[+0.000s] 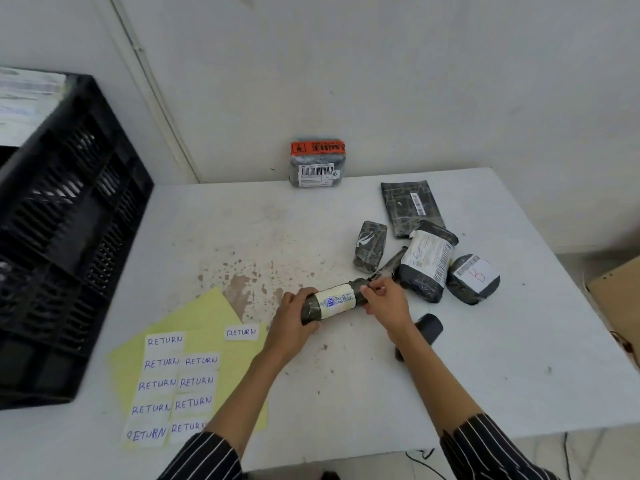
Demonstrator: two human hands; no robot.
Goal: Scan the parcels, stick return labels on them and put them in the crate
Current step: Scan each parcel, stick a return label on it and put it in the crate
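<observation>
A white stained table (pixel 485 358) holds many things.
On it: black plastic crate (pixel 69 237), yellow label sheets (pixel 207 306), dark wrapped parcels (pixel 424 261), black scanner (pixel 429 327).

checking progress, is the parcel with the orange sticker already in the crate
No, the orange-stickered parcel stands at the table's far edge by the wall, outside the crate.

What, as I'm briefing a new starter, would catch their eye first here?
The left hand and right hand hold a dark roll in the middle. Handwritten RETURN labels lie on yellow sheets at the front left, beside a big black crate. An orange-taped parcel stands against the back wall.
</observation>
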